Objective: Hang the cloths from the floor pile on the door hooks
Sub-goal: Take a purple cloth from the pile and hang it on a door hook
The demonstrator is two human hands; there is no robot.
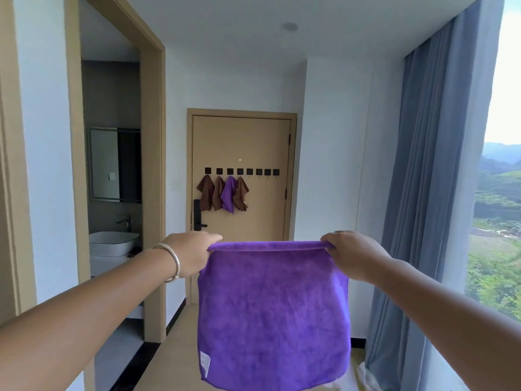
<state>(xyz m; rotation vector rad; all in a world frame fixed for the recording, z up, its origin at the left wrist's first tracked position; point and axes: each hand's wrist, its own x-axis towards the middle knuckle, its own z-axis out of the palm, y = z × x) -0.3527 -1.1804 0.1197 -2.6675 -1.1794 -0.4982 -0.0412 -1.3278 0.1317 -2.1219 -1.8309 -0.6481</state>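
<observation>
I see the fingers of my left hand and right hand curled tight over the top corners of a purple cloth, which hangs flat and square in the near centre, a white tag at its lower left corner. Far beyond it, the door carries a row of black hooks; the left four hold three brown cloths and one small purple cloth.
</observation>
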